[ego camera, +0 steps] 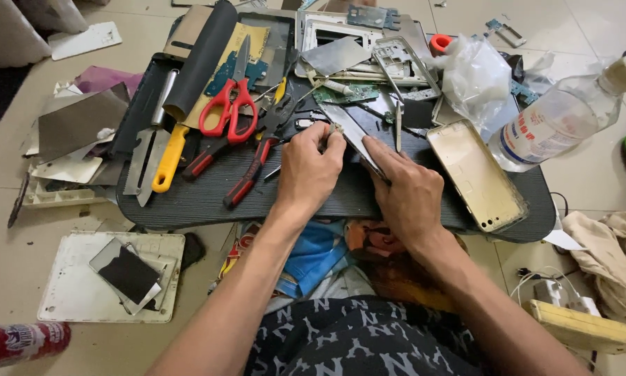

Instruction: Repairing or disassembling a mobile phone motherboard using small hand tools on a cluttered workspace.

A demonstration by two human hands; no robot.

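A dark, ribbed, oval plastic tabletop [187, 202] sits low over the person's lap and carries a heap of repair clutter, with the work kept at its near middle where both hands meet. The left hand [307, 170] is curled, its fingers pressed together around a small tool whose tip just shows at the fingertips; I cannot tell what kind of tool it is. The right hand [407, 188] lies flatter, fingers stretched forward and pressing on the thin, silvery, flat metal panel [347, 129], which slants up and to the left between the two hands, apparently pinned this way so that it does not slide while the tool bears on its edge. Both forearms come in from below, wrists low and close to the tabletop's edge, seemingly for steadiness. Red-handled scissors [229, 108], red-and-black-handled pliers [247, 177] and a yellow-handled scraper [167, 157] lie to the left within reach, a gold-coloured phone back shell [476, 174] lies to the right, and a clear plastic bottle [560, 118] lies tilted beyond it.
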